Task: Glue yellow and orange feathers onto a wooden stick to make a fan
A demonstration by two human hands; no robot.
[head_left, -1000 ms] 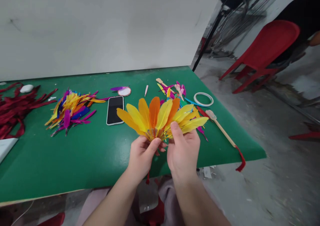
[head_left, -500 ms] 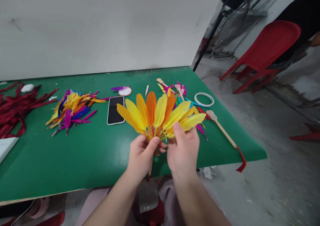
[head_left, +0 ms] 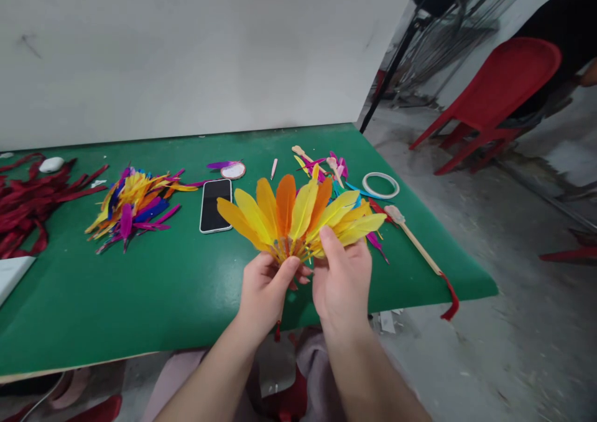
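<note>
Dipped slightly since the earlier frame, our fan of yellow-and-orange feathers (head_left: 301,214), at frame centre above the green table (head_left: 140,304), our left hand (head_left: 265,285), fingers pinching its base, our right hand (head_left: 342,279) pinching its rightmost feathers

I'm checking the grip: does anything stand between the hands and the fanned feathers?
Nothing visible does: the left hand pinches the fanned feathers near their base; the right hand holds the right side.
</note>
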